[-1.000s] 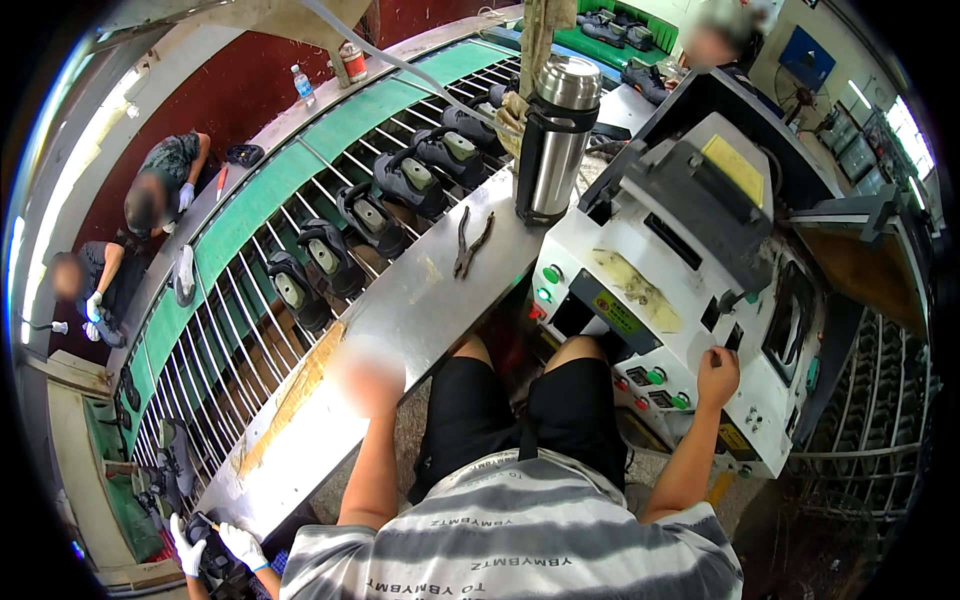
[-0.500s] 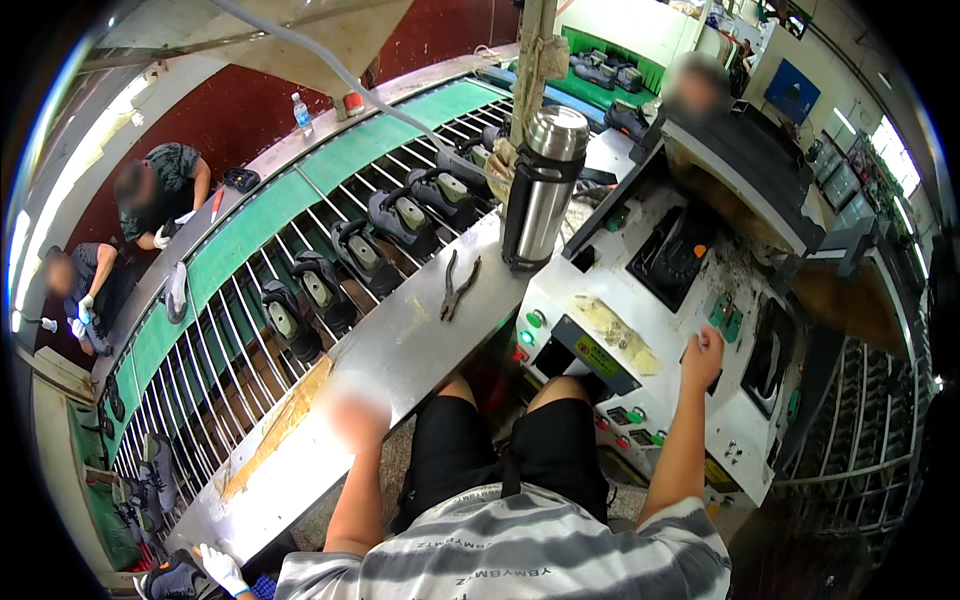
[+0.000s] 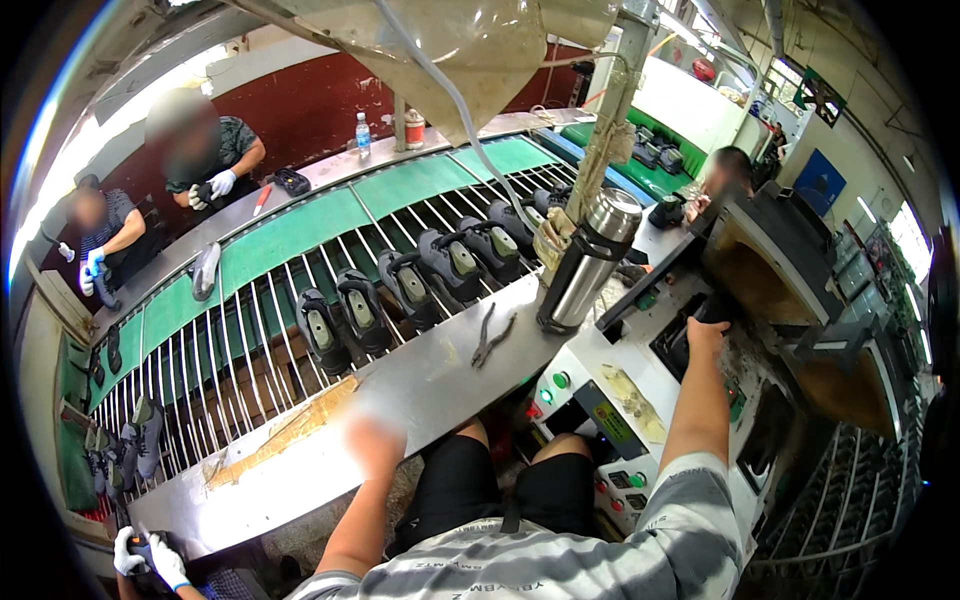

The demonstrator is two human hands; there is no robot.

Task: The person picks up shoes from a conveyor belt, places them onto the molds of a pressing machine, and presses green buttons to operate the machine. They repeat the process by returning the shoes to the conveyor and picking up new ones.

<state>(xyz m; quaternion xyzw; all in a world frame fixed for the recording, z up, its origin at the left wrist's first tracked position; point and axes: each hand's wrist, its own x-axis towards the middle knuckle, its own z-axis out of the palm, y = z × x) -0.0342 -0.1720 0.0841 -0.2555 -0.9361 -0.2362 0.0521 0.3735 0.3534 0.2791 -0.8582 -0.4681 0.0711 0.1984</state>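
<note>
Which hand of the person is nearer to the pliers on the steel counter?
The left. The left hand, blurred, rests on the steel counter below and left of the pliers. The right hand is farther, reaching into the machine to their right.

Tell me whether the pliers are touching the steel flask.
Apart. The head view shows bare metal shelf between the pliers and the steel flask.

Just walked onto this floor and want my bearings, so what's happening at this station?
A seated person rests the left hand, which is blurred, on the long steel bench and reaches the right hand into the dark opening of the grey machine. Dark shoes sit on the wire-rod conveyor; black pliers and a steel flask stand nearby.
</note>
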